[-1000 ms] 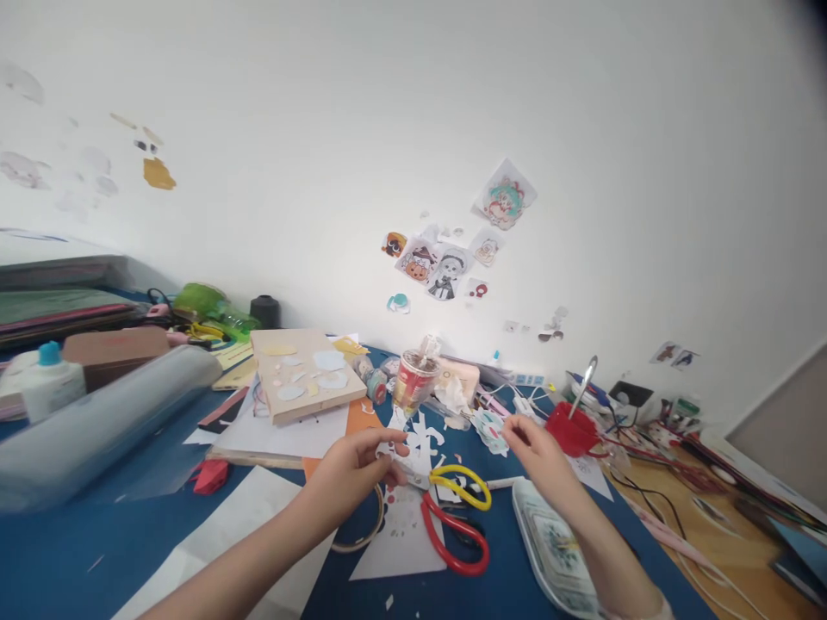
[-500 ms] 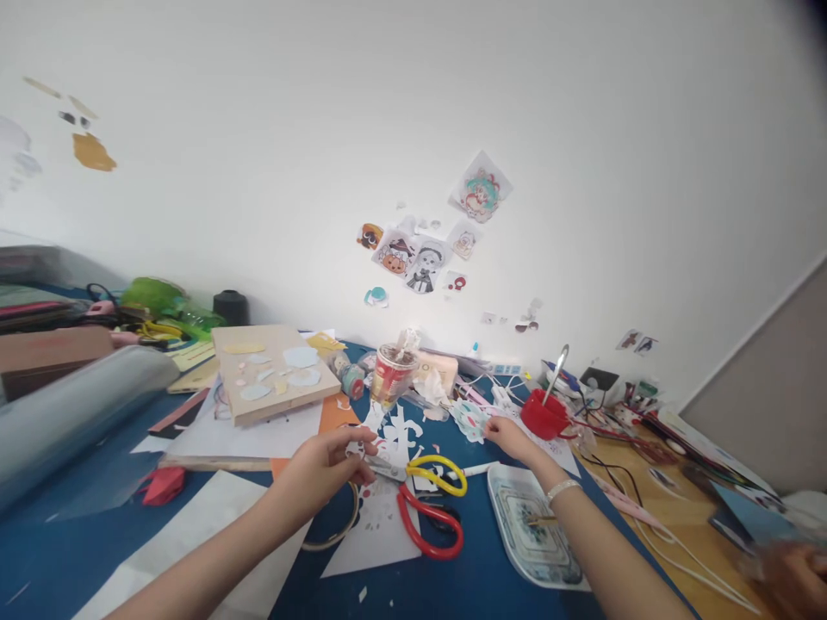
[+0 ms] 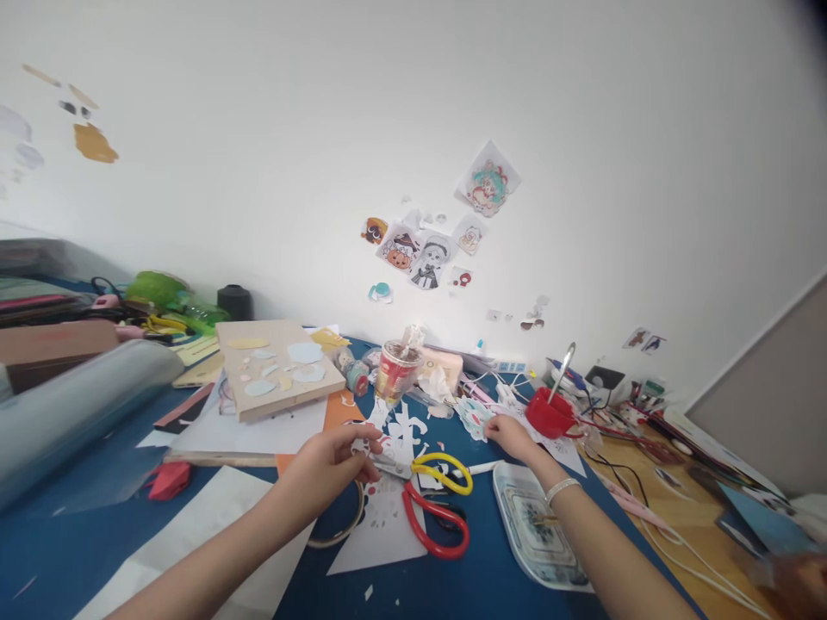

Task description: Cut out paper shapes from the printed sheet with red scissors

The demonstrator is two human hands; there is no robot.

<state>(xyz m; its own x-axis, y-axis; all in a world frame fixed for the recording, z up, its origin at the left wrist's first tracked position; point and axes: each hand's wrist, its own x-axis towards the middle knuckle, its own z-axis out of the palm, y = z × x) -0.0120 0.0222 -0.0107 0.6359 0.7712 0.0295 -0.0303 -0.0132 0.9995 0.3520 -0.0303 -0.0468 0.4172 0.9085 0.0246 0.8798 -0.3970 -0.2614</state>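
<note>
My left hand (image 3: 329,469) is curled around a small white paper cut-out (image 3: 371,448) with red marks, pinching it just above the blue table (image 3: 83,508). Right of it lie yellow-handled scissors (image 3: 443,472) and red-handled scissors (image 3: 436,519) on a white sheet (image 3: 378,538). My right hand (image 3: 510,433) reaches toward a pale blue paper cut-out (image 3: 475,416) near a red cup (image 3: 549,416); its fingertips touch or hover over the paper. I cannot see whether they grip it.
A wooden board (image 3: 277,368) with paper shapes, a noodle cup (image 3: 395,372), a tape roll (image 3: 357,377), an embroidery hoop (image 3: 339,525), a white tray (image 3: 536,538) and a grey roll (image 3: 77,405) crowd the table. Cables and pens lie right. Stickers (image 3: 426,250) dot the wall.
The view has shifted right and slightly down. My right hand has reached farther forward toward the blue cut-out by the red cup. My left hand keeps its pinch on the white cut-out.
</note>
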